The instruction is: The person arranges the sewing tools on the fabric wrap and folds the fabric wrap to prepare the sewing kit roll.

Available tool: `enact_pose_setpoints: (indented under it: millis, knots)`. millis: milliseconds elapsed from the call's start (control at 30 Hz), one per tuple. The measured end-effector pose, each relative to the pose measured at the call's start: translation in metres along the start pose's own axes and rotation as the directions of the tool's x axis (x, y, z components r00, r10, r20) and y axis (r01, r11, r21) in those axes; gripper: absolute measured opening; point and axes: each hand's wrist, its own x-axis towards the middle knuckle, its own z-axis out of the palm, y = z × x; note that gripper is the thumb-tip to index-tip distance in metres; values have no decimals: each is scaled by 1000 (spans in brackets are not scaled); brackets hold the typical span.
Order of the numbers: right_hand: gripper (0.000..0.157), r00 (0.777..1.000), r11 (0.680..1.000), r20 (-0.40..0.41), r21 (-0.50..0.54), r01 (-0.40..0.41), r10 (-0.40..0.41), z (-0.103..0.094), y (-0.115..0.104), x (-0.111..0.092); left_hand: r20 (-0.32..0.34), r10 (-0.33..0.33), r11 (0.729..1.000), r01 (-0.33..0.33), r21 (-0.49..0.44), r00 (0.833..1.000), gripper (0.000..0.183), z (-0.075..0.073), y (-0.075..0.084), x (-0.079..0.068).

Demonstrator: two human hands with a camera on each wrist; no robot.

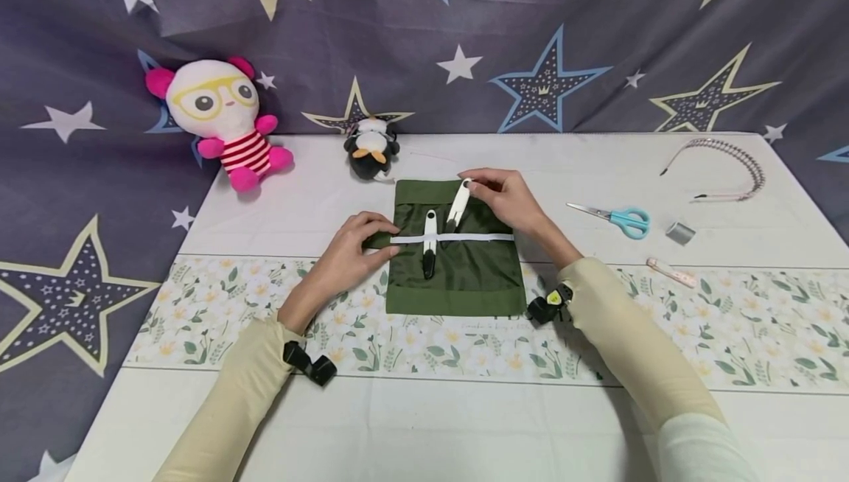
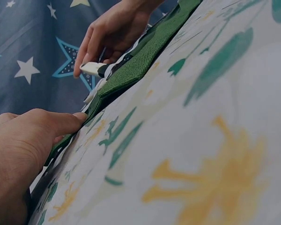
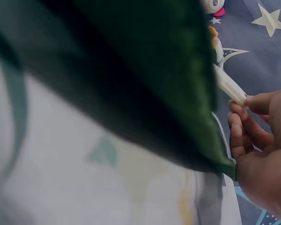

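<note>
Near the centre of the frame, the right hand [image 1: 509, 198] pinches the upper end of a white tool [image 1: 458, 205], whose long axis slants from the fingers toward the lower left, its tip just above the white band [image 1: 484, 236] on the green cloth [image 1: 464, 299]. The left hand [image 1: 350, 250], farther from this tool, grips the cloth's left edge. The tool looks slim, round-ended and dark-tipped.

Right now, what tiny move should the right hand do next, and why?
The right hand should probably slide its white-handled tool down under the white band: that tool's black tip shows just above the band, while the other tool already sits tucked beneath it.
</note>
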Motion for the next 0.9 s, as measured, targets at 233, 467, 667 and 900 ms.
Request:
enact_pose_setpoints:
  millis: [233, 467, 667, 900]
  knots:
    - [25, 1000, 999, 21, -25, 22, -21, 5, 2, 1, 3, -7, 1000, 7, -1, 1000, 33, 0, 0, 0]
    - [25, 998, 999, 55, -48, 18, -15, 7, -1, 0, 2, -10, 1000, 10, -1, 1000, 33, 0, 1, 0]
    - [26, 995, 996, 100, -83, 28, -20, 7, -2, -1, 2, -7, 1000, 7, -1, 1000, 33, 0, 1, 0]
    - [28, 988, 988, 151, -153, 12, 11, 8, -4, -3, 1, 0, 1000, 0, -2, 1000, 34, 0, 1, -1]
